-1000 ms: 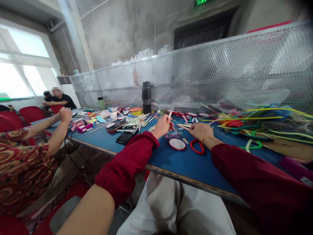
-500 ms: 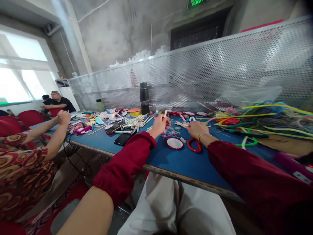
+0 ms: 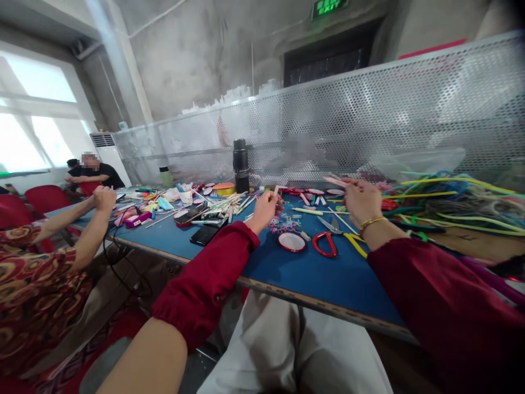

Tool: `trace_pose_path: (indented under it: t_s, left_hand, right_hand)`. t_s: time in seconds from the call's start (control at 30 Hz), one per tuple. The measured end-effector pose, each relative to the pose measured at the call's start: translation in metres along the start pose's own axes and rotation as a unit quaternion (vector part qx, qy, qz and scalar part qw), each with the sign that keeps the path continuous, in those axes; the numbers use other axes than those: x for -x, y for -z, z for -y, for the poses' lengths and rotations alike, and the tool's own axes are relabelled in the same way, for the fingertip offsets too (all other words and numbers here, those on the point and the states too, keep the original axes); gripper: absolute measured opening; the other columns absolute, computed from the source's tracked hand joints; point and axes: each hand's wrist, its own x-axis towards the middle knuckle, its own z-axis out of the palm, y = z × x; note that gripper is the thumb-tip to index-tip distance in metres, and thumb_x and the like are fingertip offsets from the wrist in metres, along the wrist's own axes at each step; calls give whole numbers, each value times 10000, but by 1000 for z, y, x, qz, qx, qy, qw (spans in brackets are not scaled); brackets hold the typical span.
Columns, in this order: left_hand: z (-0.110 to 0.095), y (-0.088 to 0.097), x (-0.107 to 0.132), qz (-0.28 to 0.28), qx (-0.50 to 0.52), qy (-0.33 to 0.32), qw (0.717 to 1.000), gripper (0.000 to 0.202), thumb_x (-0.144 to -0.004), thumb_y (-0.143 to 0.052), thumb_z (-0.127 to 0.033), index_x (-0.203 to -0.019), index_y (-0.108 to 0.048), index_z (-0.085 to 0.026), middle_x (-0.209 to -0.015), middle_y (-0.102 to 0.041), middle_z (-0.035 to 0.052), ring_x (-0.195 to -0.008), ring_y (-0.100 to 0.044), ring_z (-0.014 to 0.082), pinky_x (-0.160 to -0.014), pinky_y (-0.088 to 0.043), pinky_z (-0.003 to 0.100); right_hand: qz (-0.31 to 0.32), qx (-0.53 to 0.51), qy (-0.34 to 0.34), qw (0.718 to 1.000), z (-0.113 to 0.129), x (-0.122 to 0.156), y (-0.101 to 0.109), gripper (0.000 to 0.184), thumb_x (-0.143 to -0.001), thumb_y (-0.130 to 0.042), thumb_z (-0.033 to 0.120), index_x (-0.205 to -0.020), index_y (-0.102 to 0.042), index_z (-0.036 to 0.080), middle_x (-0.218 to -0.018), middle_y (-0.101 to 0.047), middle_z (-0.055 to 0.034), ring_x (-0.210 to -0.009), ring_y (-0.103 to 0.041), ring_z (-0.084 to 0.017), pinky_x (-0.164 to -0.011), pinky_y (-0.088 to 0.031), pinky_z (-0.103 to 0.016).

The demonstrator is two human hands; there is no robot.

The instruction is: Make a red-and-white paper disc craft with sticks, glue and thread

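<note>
My left hand (image 3: 266, 210) is closed in a pinch above the table, with a short pale flat stick (image 3: 276, 190) poking up from the fingers. Off to the right, my right hand (image 3: 363, 200) is raised and closed round a slim pale pink piece (image 3: 334, 181) that points left; its exact kind is unclear. Beneath the right hand lie scissors (image 3: 335, 225) with one red and one yellow handle, blades apart. Between the hands sit a small red-rimmed round dish (image 3: 292, 242) and a tangle of thin coloured strings (image 3: 286, 223).
A black bottle (image 3: 241, 167) stands at the back by the perforated metal screen (image 3: 328, 126). Sticks (image 3: 223, 205) and a phone (image 3: 204, 235) lie left, coloured cords (image 3: 471, 202) right. Another person's hands (image 3: 104, 198) are at far left.
My right hand has lifted and moved right with the pale pink piece, uncovering the scissors. My left hand stays nearly in place with its stick.
</note>
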Motion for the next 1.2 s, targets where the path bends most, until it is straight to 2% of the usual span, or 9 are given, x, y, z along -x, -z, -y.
trace_pose_path:
  t_s: [0.1, 0.13, 0.23, 0.47, 0.6, 0.7, 0.93, 1.07, 1.2]
  left_hand:
    - [-3, -1, 2, -5, 9, -52, 999, 118, -974, -565, -265, -956, -628, -167, -991, -711, 46, -844, -658, 113, -752, -496, 219]
    - [-3, -2, 3, -13, 8, -73, 997, 118, -957, -590, -260, -938, -647, -159, -988, -716, 52, -875, -652, 119, -782, -494, 220]
    - [-3, -5, 12, -26, 15, -93, 995, 140, -939, -617, -282, -923, -678, -157, -957, -719, 48, -846, -625, 122, -773, -484, 221]
    - [-9, -5, 32, -8, 3, -86, 996, 190, -983, -561, -346, -900, -610, -183, -834, -662, 21, -666, -535, 100, -634, -436, 222]
    - [-12, 4, 27, -67, -35, -149, 986, 205, -1019, -490, -333, -885, -549, -189, -810, -676, 27, -749, -590, 124, -746, -477, 250]
    - [-12, 2, 29, -24, 0, -104, 994, 152, -1021, -461, -305, -945, -524, -189, -803, -693, 32, -710, -619, 129, -691, -485, 257]
    - [-16, -15, 48, 126, 42, -14, 991, 136, -982, -529, -312, -1001, -540, -178, -825, -728, 47, -652, -677, 129, -557, -472, 213]
    - [-13, -19, 53, 167, 73, 8, 983, 228, -956, -585, -401, -963, -523, -181, -752, -698, 31, -581, -675, 138, -517, -481, 220]
    - [-11, -24, 56, 173, 94, 10, 980, 224, -965, -566, -380, -1090, -502, -205, -743, -695, 15, -572, -679, 163, -510, -507, 251]
  right_hand:
    - [-80, -143, -62, 985, 18, 0, 11, 173, -911, -458, 200, -1018, -590, 168, -590, -416, 70, -517, -427, -118, -547, -439, -274]
    - [-108, -277, -99, 950, 25, 3, 13, 55, -851, -571, 166, -896, -576, 198, -572, -401, 87, -505, -405, -99, -527, -423, -255]
    - [-100, -484, -181, 850, 44, 20, 14, 324, -768, -636, 46, -661, -388, 227, -518, -377, 107, -454, -334, -58, -449, -344, -208]
    - [5, -532, -164, 831, 68, 64, 2, 411, -718, -728, 28, -659, -369, 219, -522, -379, 112, -462, -358, -49, -453, -377, -197]
    - [-14, -523, -166, 836, 65, 60, 6, 113, -828, -631, 94, -875, -633, 196, -515, -348, 114, -442, -309, -58, -450, -363, -204]
    - [5, -510, -163, 844, 60, 57, 8, 145, -929, -589, 263, -961, -683, 158, -554, -456, 76, -465, -404, -71, -464, -389, -228]
    - [-20, -191, 88, 977, 63, 83, -2, 188, -851, -690, 387, -967, -706, 240, -875, -720, -45, -791, -665, -192, -748, -558, -355]
    - [-64, -112, 129, 983, 62, 96, -10, 154, -825, -702, 364, -828, -594, 254, -827, -675, -40, -795, -654, -216, -778, -562, -396]
    - [1, -191, 141, 971, 61, 105, -14, 100, -908, -569, 322, -981, -572, 254, -807, -653, -11, -707, -635, -184, -726, -555, -376]
